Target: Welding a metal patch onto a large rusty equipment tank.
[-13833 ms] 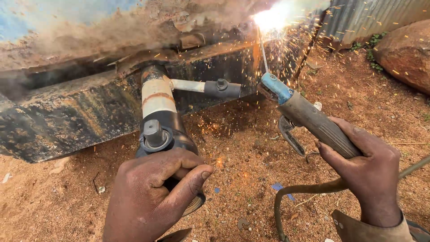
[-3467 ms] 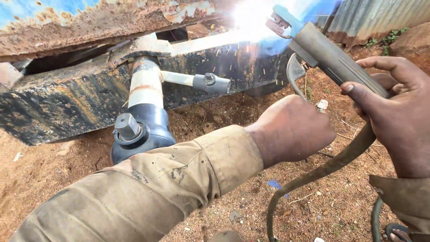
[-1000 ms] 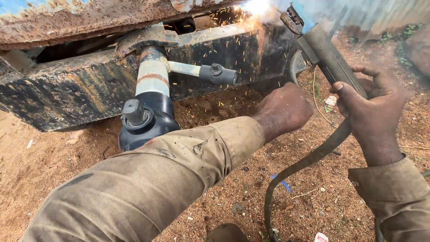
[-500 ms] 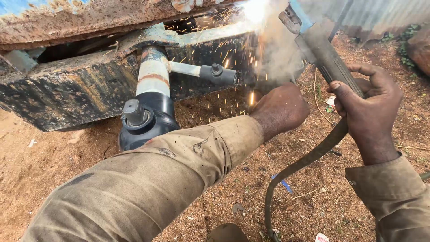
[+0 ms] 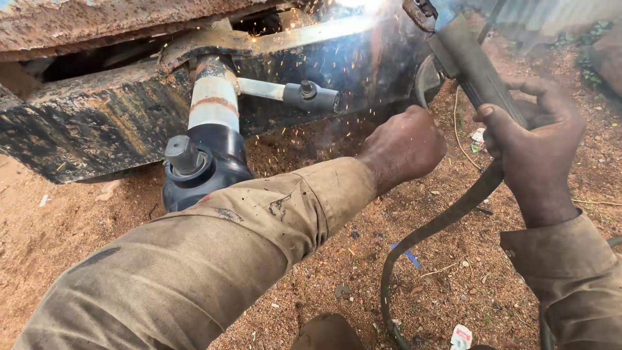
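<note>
Gripping electrode holder in right hand, left hand beside

The welding arc is cut off by the top edge, glare hiding the joint. The left hand shows only its back, fingers hidden. The electrode holder is blurred, its cable leaving below.

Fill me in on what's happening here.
A person is arc welding on a rusty metal beam above bare dirt. The right hand grips a welding electrode holder, whose tip is up at a bright arc on the beam, with sparks falling. The left hand, closed in a fist, is stretched forward below the arc. A blue bottle jack stands under the beam.
</note>
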